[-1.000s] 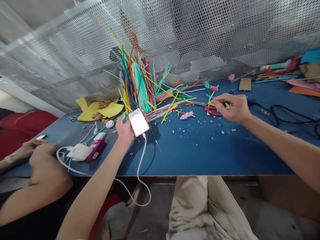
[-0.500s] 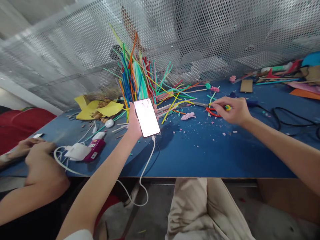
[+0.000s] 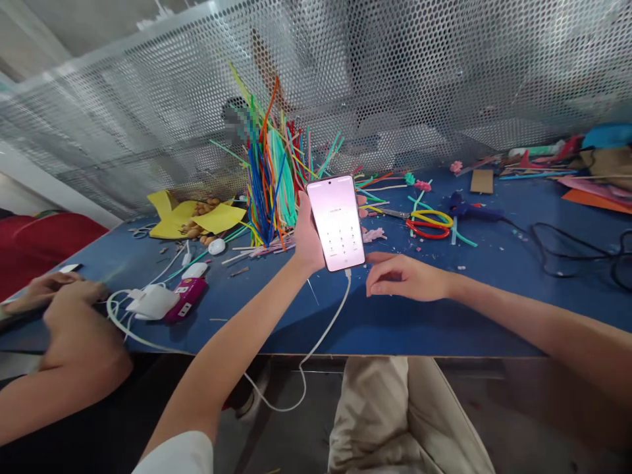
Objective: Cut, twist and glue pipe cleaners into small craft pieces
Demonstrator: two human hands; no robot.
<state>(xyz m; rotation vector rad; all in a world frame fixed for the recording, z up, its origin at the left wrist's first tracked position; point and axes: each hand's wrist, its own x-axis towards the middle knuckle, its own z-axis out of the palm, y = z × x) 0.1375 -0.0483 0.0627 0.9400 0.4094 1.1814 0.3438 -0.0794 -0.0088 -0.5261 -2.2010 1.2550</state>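
My left hand (image 3: 309, 236) is wrapped round a phone (image 3: 340, 224), held upright with its lit screen showing a number keypad. A white cable (image 3: 330, 324) is plugged into the phone's lower edge. Just right of the phone's bottom corner, my right hand (image 3: 405, 276) hovers over the blue table with nothing in it, its fingers bent and apart. Scissors with red and yellow handles (image 3: 428, 224) lie beyond my right hand. Behind the phone stands a bundle of colourful pipe cleaners (image 3: 276, 178).
A purple power strip (image 3: 185, 299) with white chargers sits at left, near another person's hands (image 3: 64, 289). Yellow sheets (image 3: 172, 214) lie at back left. A dark blue glue gun (image 3: 476, 209) with a black cord is at right. A perforated metal screen (image 3: 395, 85) rises behind.
My left hand has moved right with the phone, whose screen now shows a keypad. My right hand has left the scissors and come left and nearer, beside the phone; its fingers have spread.
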